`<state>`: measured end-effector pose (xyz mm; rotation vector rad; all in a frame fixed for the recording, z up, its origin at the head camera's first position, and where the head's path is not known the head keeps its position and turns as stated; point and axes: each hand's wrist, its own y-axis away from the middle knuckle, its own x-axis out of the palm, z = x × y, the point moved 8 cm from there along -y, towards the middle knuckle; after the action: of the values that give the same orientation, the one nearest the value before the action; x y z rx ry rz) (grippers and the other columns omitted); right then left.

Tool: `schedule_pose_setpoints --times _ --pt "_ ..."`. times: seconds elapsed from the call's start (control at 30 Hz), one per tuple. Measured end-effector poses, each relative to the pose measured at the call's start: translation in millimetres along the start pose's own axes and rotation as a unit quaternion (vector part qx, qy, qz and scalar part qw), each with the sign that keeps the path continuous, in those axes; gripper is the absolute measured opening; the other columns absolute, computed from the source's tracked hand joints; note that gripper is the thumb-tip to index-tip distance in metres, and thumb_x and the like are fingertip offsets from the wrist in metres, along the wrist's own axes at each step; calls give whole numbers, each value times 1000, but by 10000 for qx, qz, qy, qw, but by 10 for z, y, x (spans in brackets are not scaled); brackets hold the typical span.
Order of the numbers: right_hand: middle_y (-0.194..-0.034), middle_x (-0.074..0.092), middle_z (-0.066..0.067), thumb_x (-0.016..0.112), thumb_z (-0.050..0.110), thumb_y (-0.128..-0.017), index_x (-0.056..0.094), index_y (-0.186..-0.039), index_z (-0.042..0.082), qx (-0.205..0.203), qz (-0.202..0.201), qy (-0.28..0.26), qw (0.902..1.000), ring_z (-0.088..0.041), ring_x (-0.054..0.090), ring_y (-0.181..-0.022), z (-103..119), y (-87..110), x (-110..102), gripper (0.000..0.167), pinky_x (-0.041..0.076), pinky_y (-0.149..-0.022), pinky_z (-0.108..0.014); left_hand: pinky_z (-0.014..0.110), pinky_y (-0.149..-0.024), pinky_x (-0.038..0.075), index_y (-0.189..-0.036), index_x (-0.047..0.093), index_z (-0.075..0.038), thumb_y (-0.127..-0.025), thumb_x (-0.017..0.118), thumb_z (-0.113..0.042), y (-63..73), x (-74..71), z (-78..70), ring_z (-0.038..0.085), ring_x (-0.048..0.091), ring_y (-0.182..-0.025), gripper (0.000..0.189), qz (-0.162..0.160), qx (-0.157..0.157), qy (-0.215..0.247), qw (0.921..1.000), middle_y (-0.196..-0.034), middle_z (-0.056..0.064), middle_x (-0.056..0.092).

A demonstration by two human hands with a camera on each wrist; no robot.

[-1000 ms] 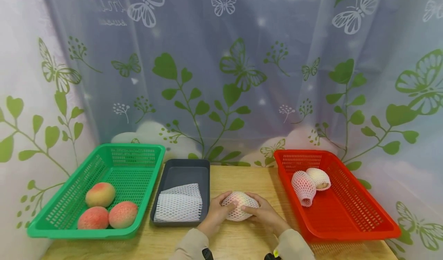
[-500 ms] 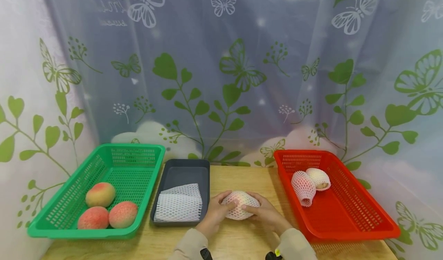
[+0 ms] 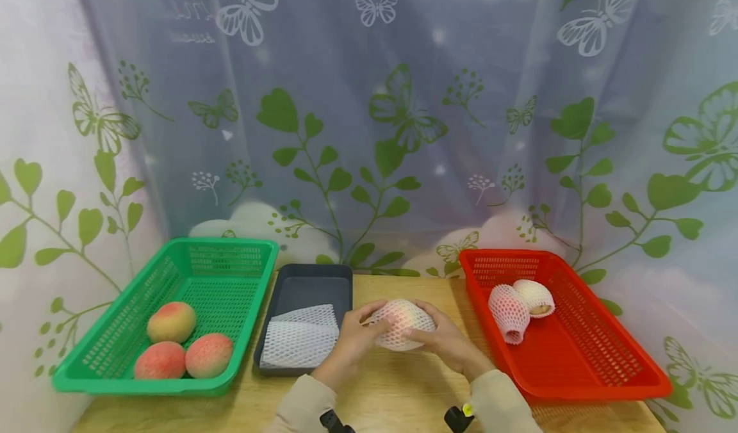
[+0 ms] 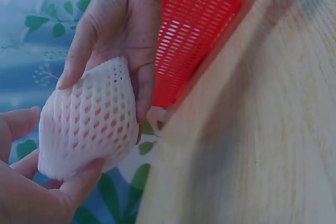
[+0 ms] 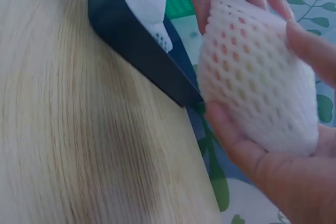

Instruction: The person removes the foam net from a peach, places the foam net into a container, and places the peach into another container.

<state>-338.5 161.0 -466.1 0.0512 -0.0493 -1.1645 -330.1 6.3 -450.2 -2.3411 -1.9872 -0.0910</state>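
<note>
Between both hands, above the wooden table (image 3: 403, 394), is a peach in a white foam net sleeve (image 3: 400, 324). My left hand (image 3: 357, 334) grips its left side with thumb and fingers. The right hand (image 3: 444, 340) holds it from the other side, thumb across the front. In the left wrist view the netted peach (image 4: 89, 119) shows pink through the holes, and the net's gathered end points toward the right hand (image 4: 123, 30). The right wrist view has the net (image 5: 257, 72) spanning from the left hand's fingers to the right hand's palm.
A green basket (image 3: 254, 305) at left holds three bare peaches (image 3: 172, 322). Beside it a dark grey tray (image 3: 311, 282) carries flat white foam nets (image 3: 300, 343). The red basket (image 3: 576, 356) at right contains two netted peaches (image 3: 510, 314). A patterned curtain (image 3: 346, 164) hangs behind.
Both hands have lifted the netted peach slightly up and away from the body. The view has shifted a little; the baskets and tray stay as they were.
</note>
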Motion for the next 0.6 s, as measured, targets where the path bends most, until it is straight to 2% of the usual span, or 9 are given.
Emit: schedule_pose_setpoints --times 0.1,0.17,0.27,0.37,0.43,0.5,0.6 --pt "-140 33 -25 66 9 -89 24 -149 3 -61 18 -235 9997 -23 55 -108 38 -2 28 73 51 -91 -43 34 -88 53 -136 51 -1 -94 62 -15 36 -50 -77 26 57 -112 46 106 67 2 9999 -140 21 47" --pt "-139 34 -23 65 9 -90 23 -149 3 -99 19 -368 9993 -22 55 -108 54 1 30 73 51 -92 -43 36 -93 51 -136 51 -1 -95 60 -15 55 -96 -143 28 55 -117 44 91 202 -156 9996 -139 19 49" --pt "-137 36 -20 63 8 -90 19 -150 2 -191 79 -611 9979 -21 54 -109 86 10 38 74 50 -92 -43 32 -97 48 -130 56 0 -95 59 -13 76 -215 -239 28 54 -119 38 -165 440 -287 9985 -133 16 56" --pt "-135 38 -16 62 7 -91 16 -150 1 -328 121 -815 9961 -19 55 -108 138 30 52 76 51 -91 -40 29 -96 49 -123 60 3 -95 60 -11 118 -323 -332 22 60 -111 32 -340 605 -31 9976 -125 17 61" --pt "-133 38 -14 62 7 -91 15 -150 0 -423 148 -873 9952 -19 55 -108 175 44 66 76 51 -91 -39 26 -92 51 -121 61 6 -95 61 -11 151 -348 -374 18 63 -104 31 -220 612 288 9975 -121 19 63" --pt "-132 39 -13 63 7 -91 16 -149 -1 -492 157 -870 9949 -19 55 -108 206 56 78 76 52 -89 -37 26 -91 52 -121 59 9 -95 60 -12 183 -338 -396 17 64 -103 34 58 556 486 9973 -121 21 62" --pt "-132 40 -12 63 6 -91 17 -149 -1 -525 198 -870 9946 -19 54 -109 227 64 106 74 53 -89 -37 24 -92 51 -123 56 11 -97 57 -12 227 -333 -397 18 63 -107 35 315 464 453 9974 -122 22 61"
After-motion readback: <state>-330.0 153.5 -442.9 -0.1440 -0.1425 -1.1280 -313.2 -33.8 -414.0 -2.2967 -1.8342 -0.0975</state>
